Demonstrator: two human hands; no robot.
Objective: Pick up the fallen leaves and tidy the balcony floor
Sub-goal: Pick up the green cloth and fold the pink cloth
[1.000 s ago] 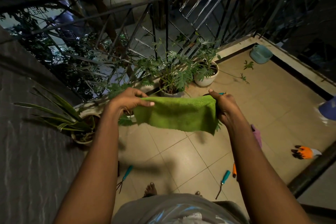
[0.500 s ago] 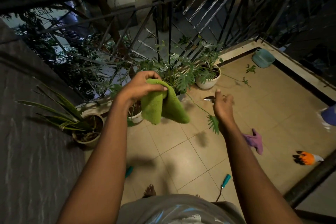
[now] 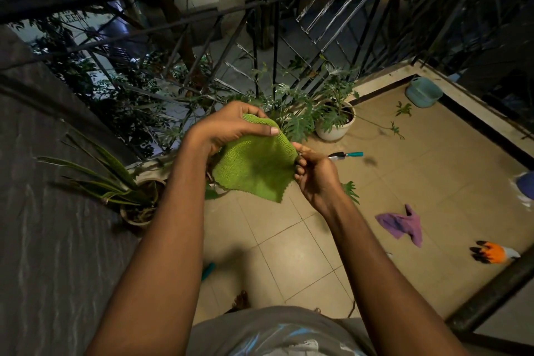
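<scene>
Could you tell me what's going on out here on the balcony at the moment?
A person stands on the tiled balcony floor holding a green cloth in both hands. The left hand grips its top edge and the right hand pinches its right side. Fallen leaves lie on the tiles near the potted plants, not yet picked up. A purple cloth, a teal-handled trowel and an orange glove also lie on the floor.
</scene>
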